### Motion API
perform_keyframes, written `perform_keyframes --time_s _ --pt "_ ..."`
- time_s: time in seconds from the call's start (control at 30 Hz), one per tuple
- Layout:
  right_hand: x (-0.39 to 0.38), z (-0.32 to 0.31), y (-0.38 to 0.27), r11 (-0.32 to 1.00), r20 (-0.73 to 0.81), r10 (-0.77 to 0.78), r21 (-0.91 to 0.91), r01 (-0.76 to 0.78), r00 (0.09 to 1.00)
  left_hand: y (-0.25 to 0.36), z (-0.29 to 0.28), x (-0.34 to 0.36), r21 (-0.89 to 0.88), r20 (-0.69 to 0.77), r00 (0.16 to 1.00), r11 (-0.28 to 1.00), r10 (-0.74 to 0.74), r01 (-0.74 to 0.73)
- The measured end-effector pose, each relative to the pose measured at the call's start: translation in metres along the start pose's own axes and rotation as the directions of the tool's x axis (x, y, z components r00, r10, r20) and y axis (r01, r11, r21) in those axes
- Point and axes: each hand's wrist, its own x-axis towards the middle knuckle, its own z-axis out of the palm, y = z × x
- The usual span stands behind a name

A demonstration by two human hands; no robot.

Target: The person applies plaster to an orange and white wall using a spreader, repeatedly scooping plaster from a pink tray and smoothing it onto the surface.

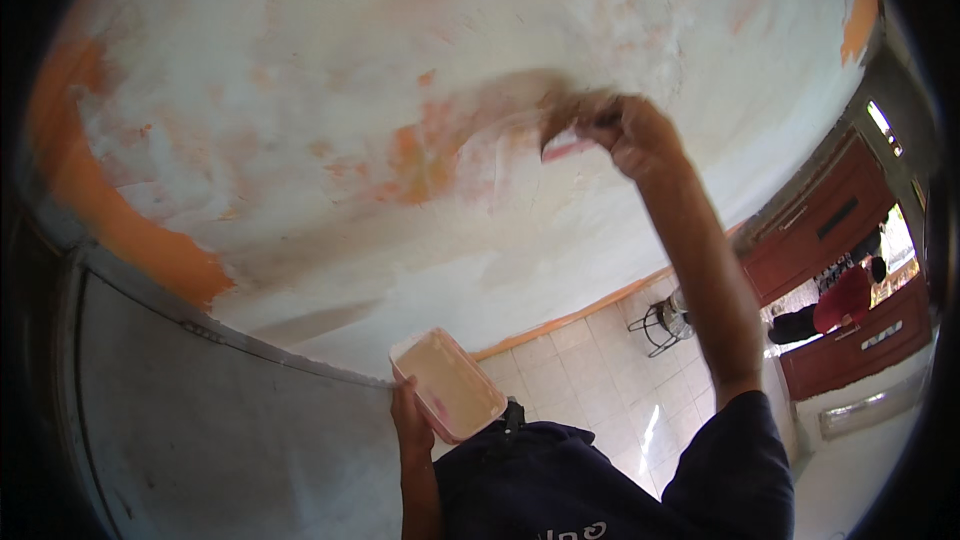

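Right hand: the right hand (625, 130) is raised against the wall (330, 90), its fingers closed tightly around a small flat scraper (566, 148) with a pale pink edge.
Left hand: the left hand (410, 418) is low, below the wall's bottom edge, the fingers curled under the near end of a shallow pale tray (450, 383); the thumb I cannot see.
Where the scraper is: pressed on the wall, just to the right of the big orange patch (420, 155) in the middle of the wall, beside a broad grey wet smear (505, 105).
Which way it points: the picture is blurred here. The blade seems to lie with its long axis slightly sloping, and the working edge seems to face left, toward the orange patch.
How to do it well: I think the blade should stay almost flat on the wall, with even pressure, and each stroke should overlap the wet smear so that no ridge is left.
The tray: it is tilted, the long axis running from the left hand up and to the left; better to keep it level and near under the wall.
Also in the room: tiled floor (590, 380), brown cupboards (830, 230), a person in red (845, 302) far to the right of the wall.
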Motion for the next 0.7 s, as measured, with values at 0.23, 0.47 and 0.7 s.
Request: perform_keyframes --time_s 0.23,0.47,0.7 --pt "-0.061 0.015 -0.037 0.971 -0.105 -0.155 0.165 0.170 0.982 -0.007 -0.001 0.013 0.032 0.063 0.998 0.999 0.014 -0.016" --pt "-0.082 -0.078 0.128 0.967 -0.342 0.251 0.130 -0.219 0.906 -0.002 0.016 0.002 -0.060 0.048 0.997 0.996 -0.063 0.066" --pt "-0.018 -0.036 0.137 0.931 -0.332 0.303 0.305 -0.202 0.893 -0.001 0.014 -0.002 -0.032 -0.029 1.000 0.999 -0.011 0.010"
